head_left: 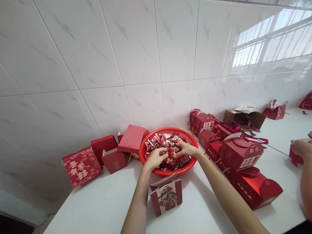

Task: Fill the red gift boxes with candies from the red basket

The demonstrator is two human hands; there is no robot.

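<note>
Both hands reach into a red plastic basket (196, 143) heaped with wrapped candies (172, 163). My left hand (156, 158) is at the middle of the heap, fingers curved and apart from the thumb, touching the wrappers. Close beside it, my right hand (186, 149) comes in from the right with thumb and fingers spread over the candies. Neither hand shows a candy lifted clear of the pile. In front of the basket stands a small red gift box (167, 198) with a printed picture and its top open; its inside is mostly hidden.
Several red boxes (83, 167) stand left of the basket. More handled gift boxes (241, 152) are stacked at the right. Behind them is a cardboard box (258, 120) with red ribbons. Another person's hand (302, 149) holds something red at the right edge. A tiled wall (143, 48) bounds the white table (97, 208).
</note>
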